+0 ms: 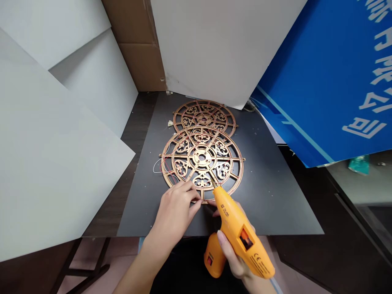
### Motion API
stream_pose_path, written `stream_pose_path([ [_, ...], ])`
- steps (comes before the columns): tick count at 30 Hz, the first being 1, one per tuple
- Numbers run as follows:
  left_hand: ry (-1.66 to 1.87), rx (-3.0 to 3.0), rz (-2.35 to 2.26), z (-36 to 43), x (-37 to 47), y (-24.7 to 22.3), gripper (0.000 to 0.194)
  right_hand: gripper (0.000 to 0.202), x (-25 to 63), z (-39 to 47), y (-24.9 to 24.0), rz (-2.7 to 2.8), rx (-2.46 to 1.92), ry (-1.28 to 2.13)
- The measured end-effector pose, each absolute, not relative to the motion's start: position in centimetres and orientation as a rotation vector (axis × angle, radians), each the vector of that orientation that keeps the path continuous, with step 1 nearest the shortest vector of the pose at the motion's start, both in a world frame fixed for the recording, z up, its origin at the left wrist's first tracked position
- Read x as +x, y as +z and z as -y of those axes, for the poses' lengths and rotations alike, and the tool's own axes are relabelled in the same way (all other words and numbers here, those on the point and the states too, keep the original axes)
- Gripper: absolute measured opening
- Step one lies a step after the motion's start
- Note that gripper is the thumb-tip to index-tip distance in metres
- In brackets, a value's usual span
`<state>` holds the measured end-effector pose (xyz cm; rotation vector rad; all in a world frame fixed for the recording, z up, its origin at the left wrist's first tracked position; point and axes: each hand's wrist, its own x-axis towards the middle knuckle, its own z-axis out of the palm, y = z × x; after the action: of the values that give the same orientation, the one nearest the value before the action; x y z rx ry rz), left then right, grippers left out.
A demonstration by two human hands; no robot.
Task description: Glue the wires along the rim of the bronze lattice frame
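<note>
My right hand (234, 255) is wrapped round an orange hot glue gun (237, 228), whose metal nozzle points up and away over the near part of an openwork wheel (202, 157). This round frame is gold-brown, with spokes, scroll ornaments and thin red and white wires along it. At its near rim, the thumb and fingers of my left hand (177, 206) are pinched together. What lies between those fingertips is too small to make out. A second, similar wheel (205, 116) lies behind, partly covered by the first. Part of my right hand is hidden behind the glue gun.
Both wheels rest on a dark grey board (260, 196) on a dark wooden table (128, 163). White panels (61, 155) stand at left and back, beside brown cardboard (137, 49). A blue printed panel (321, 90) leans in from the right. A small white connector (170, 123) lies by the rear wheel.
</note>
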<state>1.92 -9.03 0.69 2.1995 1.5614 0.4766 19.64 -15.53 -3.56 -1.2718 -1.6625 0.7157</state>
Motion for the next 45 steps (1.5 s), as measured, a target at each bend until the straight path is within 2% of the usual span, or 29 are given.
stream_pose_path([
  [7,0.509,2.202,-1.546,9.3,1.9,0.1,0.012,0.029,19.3,15.2,-3.3,1.646,-1.269,0.789],
  [16,0.662,2.053,-1.668,10.1,2.4,-0.7,0.014,0.036,19.2,15.4,-3.9,1.601,-1.299,0.843],
  [28,0.845,2.081,-1.715,11.3,2.4,-1.7,0.007,0.034,19.3,15.5,-3.7,1.683,-1.301,0.773],
  [38,0.908,2.051,-1.687,11.5,2.1,-1.7,0.008,0.028,19.3,15.3,-3.6,1.772,-1.276,0.673],
  [45,0.963,2.029,-1.668,11.3,2.0,-1.9,0.011,0.033,19.5,15.1,-3.6,1.864,-1.230,0.621],
])
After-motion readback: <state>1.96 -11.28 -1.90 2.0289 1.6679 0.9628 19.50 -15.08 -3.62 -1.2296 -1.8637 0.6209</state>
